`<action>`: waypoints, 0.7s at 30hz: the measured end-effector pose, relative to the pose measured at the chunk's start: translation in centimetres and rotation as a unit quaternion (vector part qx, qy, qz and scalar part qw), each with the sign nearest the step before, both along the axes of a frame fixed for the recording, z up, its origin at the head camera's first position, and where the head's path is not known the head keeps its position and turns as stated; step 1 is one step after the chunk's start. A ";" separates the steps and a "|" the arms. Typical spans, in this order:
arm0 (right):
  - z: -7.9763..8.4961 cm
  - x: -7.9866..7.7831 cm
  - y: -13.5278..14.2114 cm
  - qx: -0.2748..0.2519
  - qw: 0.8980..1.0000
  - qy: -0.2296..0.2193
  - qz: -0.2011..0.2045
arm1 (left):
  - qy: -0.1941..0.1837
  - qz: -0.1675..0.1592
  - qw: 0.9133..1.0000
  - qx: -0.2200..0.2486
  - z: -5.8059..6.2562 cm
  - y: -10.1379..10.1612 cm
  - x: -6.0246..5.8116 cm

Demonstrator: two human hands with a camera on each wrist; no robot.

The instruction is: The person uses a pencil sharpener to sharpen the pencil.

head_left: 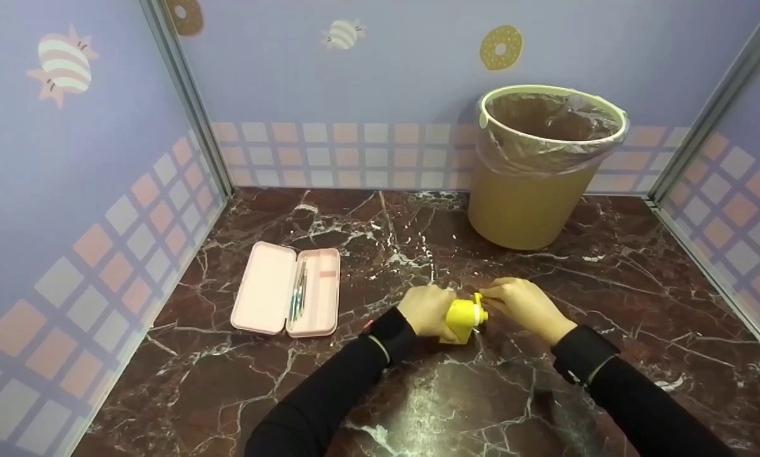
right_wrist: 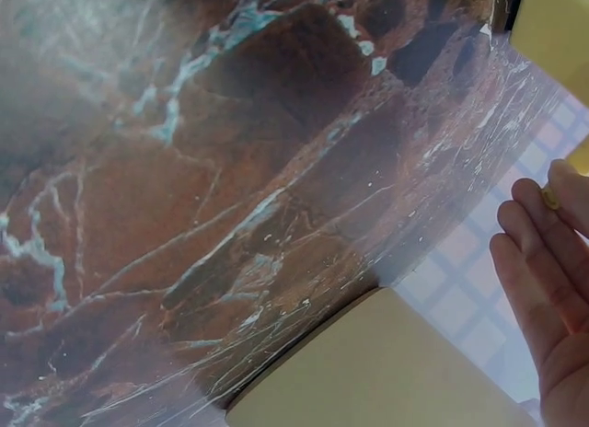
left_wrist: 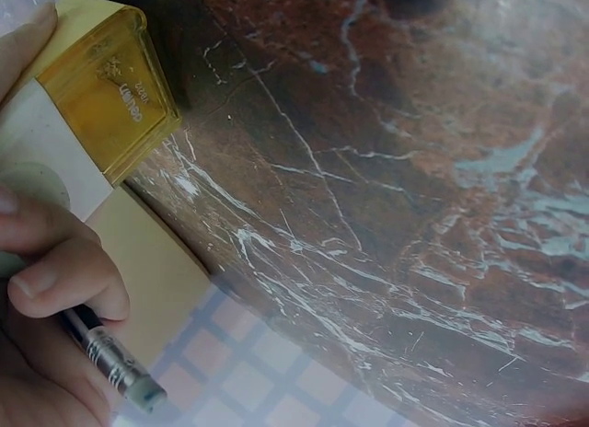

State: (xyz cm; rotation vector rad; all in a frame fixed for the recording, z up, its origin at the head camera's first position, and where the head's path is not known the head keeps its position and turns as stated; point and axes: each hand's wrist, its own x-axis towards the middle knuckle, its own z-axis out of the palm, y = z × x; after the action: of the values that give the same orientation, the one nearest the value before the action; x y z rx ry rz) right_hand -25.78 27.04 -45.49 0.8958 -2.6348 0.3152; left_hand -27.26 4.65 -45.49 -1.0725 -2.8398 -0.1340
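My left hand [head_left: 425,310] grips a yellow-and-white crank pencil sharpener [head_left: 461,320] from its left side. In the left wrist view the sharpener's translucent yellow shavings drawer [left_wrist: 115,91] shows. A dark pencil [left_wrist: 112,361] with an eraser end sticks out below the curled fingers of the same hand; its other end is hidden. On the sharpener's right side, my right hand [head_left: 521,304] is at the yellow crank [head_left: 478,299]. The right wrist view shows thumb and fingertips pinching the small yellow crank knob [right_wrist: 549,198].
An open pink pencil case [head_left: 320,320] with several thin pencils [head_left: 300,295] lies on the left of the dark marble-patterned table [head_left: 215,381]. A beige bin [head_left: 519,197] lined with a clear bag stands at the back right. White bits [head_left: 391,241] are scattered behind the hands.
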 end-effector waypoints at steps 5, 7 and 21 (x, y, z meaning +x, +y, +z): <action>-0.3 0.0 0.0 0.000 1.000 0.003 0.003 | -0.005 0.003 1.000 -0.007 0.2 0.0 0.1; -0.5 0.1 0.0 0.008 1.000 0.000 0.006 | -0.006 0.005 1.000 -0.008 0.3 0.0 0.1; -1.3 0.6 -0.2 0.011 1.000 -0.011 -0.001 | 0.003 0.004 1.000 -0.001 -0.2 0.1 0.1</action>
State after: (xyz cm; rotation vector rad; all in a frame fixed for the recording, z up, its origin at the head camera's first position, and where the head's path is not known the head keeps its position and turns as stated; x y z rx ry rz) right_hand -25.22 26.89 -46.75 0.9016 -2.6641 0.2967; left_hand -27.20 4.72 -45.64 -1.0615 -2.8398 -0.1267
